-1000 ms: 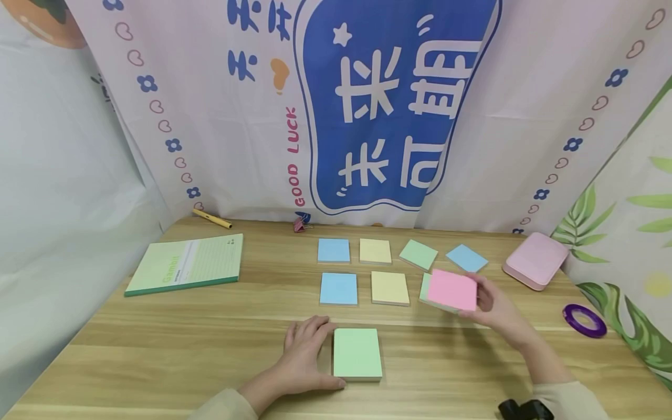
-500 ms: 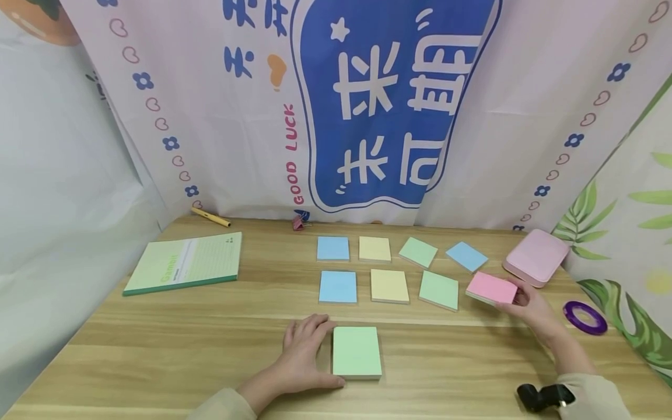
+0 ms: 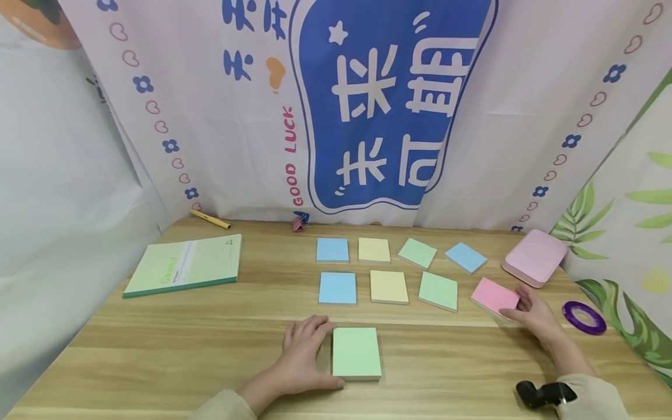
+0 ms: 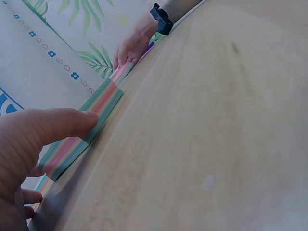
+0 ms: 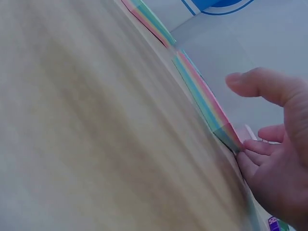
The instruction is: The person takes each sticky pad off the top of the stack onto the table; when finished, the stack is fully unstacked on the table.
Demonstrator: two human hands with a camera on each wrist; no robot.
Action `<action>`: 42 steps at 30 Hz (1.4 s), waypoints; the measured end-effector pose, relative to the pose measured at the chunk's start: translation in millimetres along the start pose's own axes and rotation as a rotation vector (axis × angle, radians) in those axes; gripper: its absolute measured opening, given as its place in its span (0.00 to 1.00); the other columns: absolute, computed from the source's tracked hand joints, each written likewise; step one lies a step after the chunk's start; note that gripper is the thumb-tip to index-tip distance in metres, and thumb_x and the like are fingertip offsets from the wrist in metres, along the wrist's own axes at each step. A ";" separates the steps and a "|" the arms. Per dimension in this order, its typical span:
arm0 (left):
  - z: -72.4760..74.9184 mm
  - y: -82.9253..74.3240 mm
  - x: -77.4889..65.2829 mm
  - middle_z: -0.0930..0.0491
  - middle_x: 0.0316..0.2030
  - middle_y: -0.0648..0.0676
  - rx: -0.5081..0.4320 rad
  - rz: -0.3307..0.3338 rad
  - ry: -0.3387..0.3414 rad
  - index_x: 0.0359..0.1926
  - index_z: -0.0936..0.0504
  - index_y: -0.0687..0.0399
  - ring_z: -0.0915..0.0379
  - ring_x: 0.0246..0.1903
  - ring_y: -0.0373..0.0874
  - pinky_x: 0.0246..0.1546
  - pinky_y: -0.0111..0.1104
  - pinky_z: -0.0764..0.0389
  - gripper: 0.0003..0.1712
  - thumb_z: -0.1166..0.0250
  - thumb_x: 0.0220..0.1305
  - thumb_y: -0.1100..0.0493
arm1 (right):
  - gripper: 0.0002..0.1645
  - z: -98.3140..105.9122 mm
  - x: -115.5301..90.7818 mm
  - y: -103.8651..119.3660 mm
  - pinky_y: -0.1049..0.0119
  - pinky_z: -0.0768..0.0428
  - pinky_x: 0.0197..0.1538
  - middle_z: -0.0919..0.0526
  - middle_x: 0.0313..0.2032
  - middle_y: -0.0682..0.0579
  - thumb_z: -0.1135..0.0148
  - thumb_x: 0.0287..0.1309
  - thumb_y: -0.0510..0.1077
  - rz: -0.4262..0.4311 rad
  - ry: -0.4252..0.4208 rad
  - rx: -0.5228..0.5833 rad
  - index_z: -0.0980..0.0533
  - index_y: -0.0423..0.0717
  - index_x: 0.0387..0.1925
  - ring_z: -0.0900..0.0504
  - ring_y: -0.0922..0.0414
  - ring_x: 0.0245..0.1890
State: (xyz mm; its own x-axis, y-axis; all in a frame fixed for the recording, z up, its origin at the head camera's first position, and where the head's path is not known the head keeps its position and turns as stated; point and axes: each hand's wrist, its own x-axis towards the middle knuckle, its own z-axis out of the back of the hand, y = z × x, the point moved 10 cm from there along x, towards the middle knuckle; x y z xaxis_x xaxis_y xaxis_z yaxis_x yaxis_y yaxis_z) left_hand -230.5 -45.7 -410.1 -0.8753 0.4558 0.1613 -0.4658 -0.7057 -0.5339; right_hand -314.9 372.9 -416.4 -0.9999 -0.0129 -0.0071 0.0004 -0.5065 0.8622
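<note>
A thick light-green sticky note pad lies at the front middle, its striped edges showing in the left wrist view. My left hand holds it along its left side, thumb at the near edge and fingers at the far corner. Farther right, a pink sticky note pad lies on the table, turned at an angle. Beside its right end is my right hand; in the right wrist view the fingers are at the pad's end and the thumb stands raised apart from it.
Two rows of sticky note pads include blue, yellow and green ones. A pink case and purple tape roll lie right. A green notebook, yellow pen and pink clip lie farther left.
My right hand has carried the pink pad rightward past the green one and set it down at the row's right end, the thumb now raised. My left hand has stayed at the light-green pad.
</note>
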 end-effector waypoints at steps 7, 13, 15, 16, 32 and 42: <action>-0.7 -0.3 0.1 0.44 0.57 0.56 -0.002 -0.002 -0.007 0.58 0.39 0.53 0.55 0.58 0.52 0.51 0.57 0.65 0.52 0.35 0.32 0.32 | 0.55 -0.4 -4.0 16.5 0.45 0.55 0.56 0.66 0.61 0.30 0.41 0.51 0.46 0.012 -0.005 0.000 0.69 0.31 0.61 0.61 0.35 0.58; 0.0 -0.9 0.4 0.44 0.57 0.56 -0.003 -0.004 -0.009 0.57 0.38 0.53 0.54 0.57 0.52 0.51 0.57 0.65 0.51 0.34 0.32 0.33 | 0.49 -16.5 -9.3 67.3 0.61 0.53 0.60 0.61 0.61 0.31 0.43 0.52 0.39 0.215 0.019 0.061 0.65 0.34 0.63 0.60 0.38 0.59; -0.2 -1.0 0.7 0.44 0.57 0.56 0.000 -0.005 -0.009 0.57 0.38 0.53 0.54 0.57 0.52 0.51 0.57 0.65 0.51 0.34 0.32 0.33 | 0.48 -24.9 -11.8 82.4 0.73 0.49 0.58 0.59 0.61 0.32 0.43 0.51 0.37 0.260 0.033 0.092 0.64 0.33 0.63 0.59 0.39 0.59; -0.4 -0.9 0.8 0.44 0.57 0.56 0.002 -0.005 -0.008 0.57 0.38 0.53 0.54 0.57 0.52 0.51 0.57 0.65 0.52 0.34 0.32 0.33 | 0.48 -29.7 -13.1 90.1 0.78 0.48 0.56 0.59 0.61 0.31 0.43 0.51 0.36 0.282 0.041 0.107 0.63 0.33 0.63 0.59 0.39 0.59; -0.3 -0.2 0.1 0.44 0.57 0.57 -0.002 -0.010 -0.015 0.57 0.38 0.54 0.54 0.57 0.52 0.51 0.57 0.65 0.52 0.34 0.32 0.33 | 0.49 -155.8 -49.9 178.3 0.60 0.46 0.57 0.48 0.61 0.41 0.36 0.42 0.33 0.528 0.362 0.160 0.53 0.38 0.63 0.49 0.47 0.60; -0.4 -0.4 -0.6 0.44 0.57 0.57 0.003 -0.015 -0.017 0.58 0.39 0.53 0.55 0.58 0.52 0.51 0.57 0.65 0.52 0.34 0.32 0.33 | 0.48 -223.5 -73.1 164.2 0.49 0.47 0.56 0.47 0.60 0.36 0.37 0.44 0.36 0.450 0.622 0.191 0.54 0.33 0.62 0.47 0.45 0.59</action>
State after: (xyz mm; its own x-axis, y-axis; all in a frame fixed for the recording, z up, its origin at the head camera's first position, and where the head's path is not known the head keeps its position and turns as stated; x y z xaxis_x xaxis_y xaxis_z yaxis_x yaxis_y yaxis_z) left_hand -229.8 -45.5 -410.3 -0.8704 0.4569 0.1833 -0.4791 -0.7004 -0.5291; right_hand -238.4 98.1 -387.5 -0.7125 -0.6896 0.1297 0.3439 -0.1820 0.9212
